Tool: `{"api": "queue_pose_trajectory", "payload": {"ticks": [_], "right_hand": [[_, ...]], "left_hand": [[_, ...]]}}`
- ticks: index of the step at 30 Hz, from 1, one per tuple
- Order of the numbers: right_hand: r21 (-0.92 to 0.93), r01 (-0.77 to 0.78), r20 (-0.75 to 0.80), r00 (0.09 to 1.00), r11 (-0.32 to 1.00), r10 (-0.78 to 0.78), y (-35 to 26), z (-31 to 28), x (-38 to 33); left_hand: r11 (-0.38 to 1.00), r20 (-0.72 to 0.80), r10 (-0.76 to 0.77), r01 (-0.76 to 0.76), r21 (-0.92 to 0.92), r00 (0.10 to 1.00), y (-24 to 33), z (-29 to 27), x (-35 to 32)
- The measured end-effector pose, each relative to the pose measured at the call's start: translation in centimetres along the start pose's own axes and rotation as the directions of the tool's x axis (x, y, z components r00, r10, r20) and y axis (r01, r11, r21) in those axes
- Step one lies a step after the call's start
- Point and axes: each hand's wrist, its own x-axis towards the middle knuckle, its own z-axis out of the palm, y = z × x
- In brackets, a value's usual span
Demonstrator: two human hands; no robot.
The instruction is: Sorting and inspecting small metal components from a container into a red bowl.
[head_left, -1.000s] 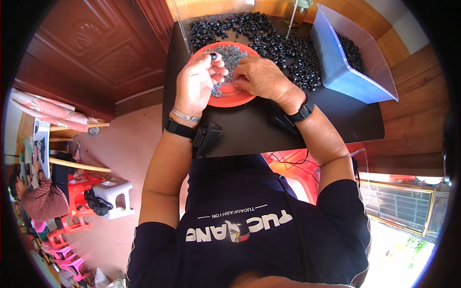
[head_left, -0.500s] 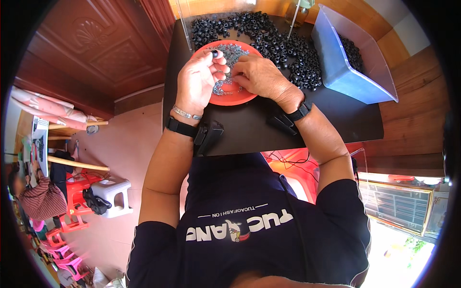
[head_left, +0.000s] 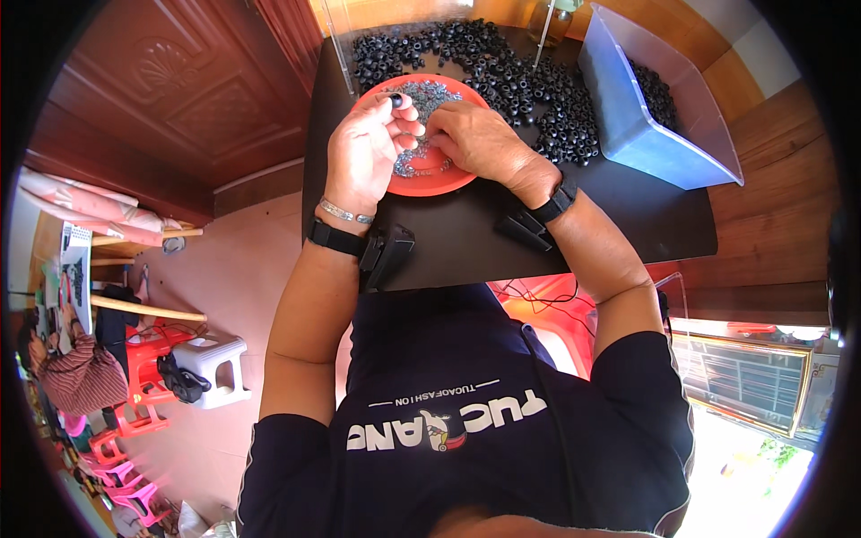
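Between the thumb and fingertip of my left hand point(head_left: 359, 143) is a small round black plastic piece point(head_left: 396, 100). The hand is turned palm up over the left side of a red round plate point(head_left: 421, 187). Small silvery metal pieces point(head_left: 414, 163) lie scattered across the plate. My right hand point(head_left: 484, 143) reaches into the plate from the right, fingers bent down and pressed together among the metal pieces. Its fingertips are partly hidden, so whatever they pinch cannot be made out.
Many loose black pieces point(head_left: 529, 85) cover the back of the dark table point(head_left: 466, 238). A translucent blue bin point(head_left: 650, 143) at the right holds more of them. Clear upright rods point(head_left: 544, 36) rise at the back. Far left, another person point(head_left: 85, 372) sits near stools.
My left hand still pinches the black piece and has barely shifted. The right-hand fingers have moved slightly left within the plate.
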Motion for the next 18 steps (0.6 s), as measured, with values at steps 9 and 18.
{"api": "queue_pose_trajectory", "payload": {"ticks": [9,18], "right_hand": [[-0.072,0.015,0.034,0.999,0.997,-0.013,-1.1,-0.7,0.0],[-0.232,0.059,0.055,0.997,0.971,-0.048,-1.0,0.0,0.3]], "left_hand": [[1.000,-0.006,-0.007,0.007,0.015,1.000,0.1,0.3,-0.1],[1.000,0.012,-0.021,0.020,0.017,1.000,-0.2,-0.2,0.1]]}}
